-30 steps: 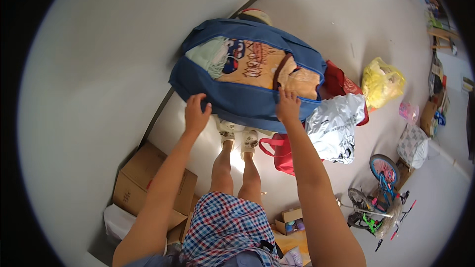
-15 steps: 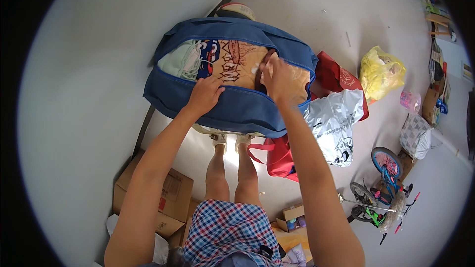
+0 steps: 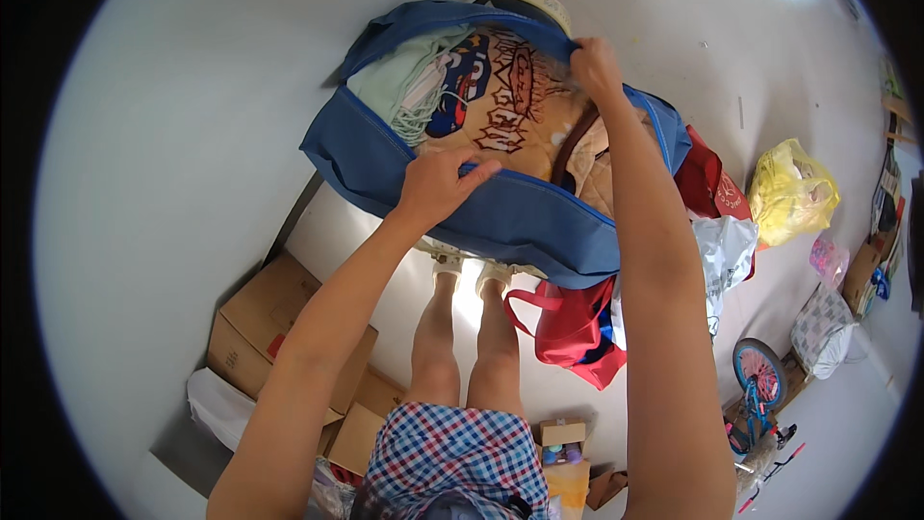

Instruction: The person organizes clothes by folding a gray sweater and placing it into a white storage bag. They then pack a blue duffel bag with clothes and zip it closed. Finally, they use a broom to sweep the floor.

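I have my left hand (image 3: 438,183) pinching the near rim and my right hand (image 3: 595,65) gripping the far rim of the blue zip storage bag (image 3: 462,197), blanket (image 3: 510,106) bulging between them, so it could snag the closure.

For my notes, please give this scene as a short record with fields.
Left hand: grips near rim of the blue bag
Right hand: grips far rim of the bag
Bag state: open, held apart
Inside: tan patterned blanket, pale green cloth
Below bag: red bag
Left floor: cardboard boxes
Right floor: yellow plastic bag, small bicycle
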A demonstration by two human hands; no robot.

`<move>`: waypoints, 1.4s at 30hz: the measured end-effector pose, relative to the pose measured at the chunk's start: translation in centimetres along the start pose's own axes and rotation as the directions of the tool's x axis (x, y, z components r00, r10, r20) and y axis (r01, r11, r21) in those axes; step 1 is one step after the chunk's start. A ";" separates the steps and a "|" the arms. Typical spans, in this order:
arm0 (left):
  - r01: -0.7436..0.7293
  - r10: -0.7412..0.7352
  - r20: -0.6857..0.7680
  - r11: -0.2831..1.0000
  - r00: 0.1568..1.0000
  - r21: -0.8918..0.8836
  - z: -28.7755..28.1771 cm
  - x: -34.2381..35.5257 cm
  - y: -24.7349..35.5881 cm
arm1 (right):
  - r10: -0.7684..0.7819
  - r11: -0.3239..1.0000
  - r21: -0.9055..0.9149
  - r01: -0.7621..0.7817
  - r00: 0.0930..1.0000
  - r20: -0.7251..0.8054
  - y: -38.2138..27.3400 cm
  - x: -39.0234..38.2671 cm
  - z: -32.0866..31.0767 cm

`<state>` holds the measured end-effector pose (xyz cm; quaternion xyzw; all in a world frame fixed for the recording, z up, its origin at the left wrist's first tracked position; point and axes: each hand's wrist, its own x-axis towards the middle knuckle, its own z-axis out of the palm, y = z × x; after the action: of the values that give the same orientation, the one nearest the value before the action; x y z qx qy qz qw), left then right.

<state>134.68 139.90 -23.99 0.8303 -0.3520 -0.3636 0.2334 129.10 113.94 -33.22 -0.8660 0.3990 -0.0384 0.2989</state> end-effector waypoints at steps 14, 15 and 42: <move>0.207 -0.274 0.207 0.933 0.939 0.295 6.6 -24.7 -9.8 | 0.002 0.998 0.060 -0.017 0.969 0.247 -15.5 -23.8 -5.9; 0.217 -0.272 0.193 0.940 0.943 0.265 7.2 -26.0 -9.9 | -0.014 0.997 0.072 -0.003 0.973 0.232 -16.5 -25.1 -5.9; 0.409 -0.439 -0.122 0.888 0.890 -0.210 11.1 -28.5 -13.0 | -0.489 0.748 0.029 0.663 0.521 0.699 -21.4 -28.8 13.8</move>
<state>117.63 168.31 -26.84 0.8903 -0.1067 -0.3654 0.2499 128.05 151.97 -27.84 -0.9309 -0.0465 0.2257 0.2833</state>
